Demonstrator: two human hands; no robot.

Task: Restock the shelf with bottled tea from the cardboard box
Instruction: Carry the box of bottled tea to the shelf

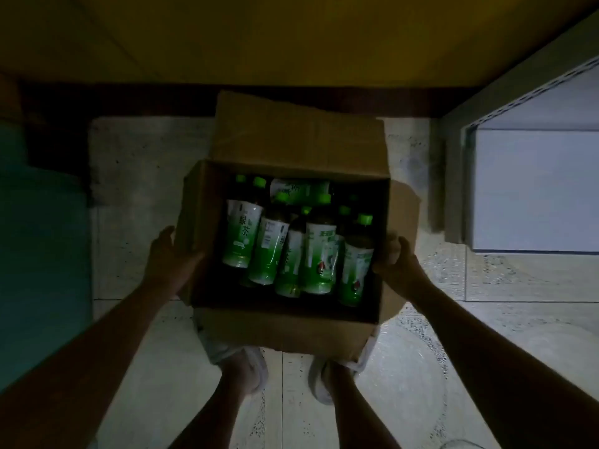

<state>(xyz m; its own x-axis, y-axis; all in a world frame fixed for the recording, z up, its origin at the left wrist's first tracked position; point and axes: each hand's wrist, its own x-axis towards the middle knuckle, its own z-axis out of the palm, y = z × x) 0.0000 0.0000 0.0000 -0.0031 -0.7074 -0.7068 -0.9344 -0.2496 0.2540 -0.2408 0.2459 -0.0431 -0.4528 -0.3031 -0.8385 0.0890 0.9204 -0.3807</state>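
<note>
A dim tiled floor (486,319) is seen below, a white shelf (534,189) at right. The open cardboard box (291,325) is held above it — left hand (168,257) and right hand (398,264) gripping opposite walls, fingers curled. Green-capped tea bottles (285,251) are packed inside, mostly upright — caps tilted away; one lies crosswise.
</note>
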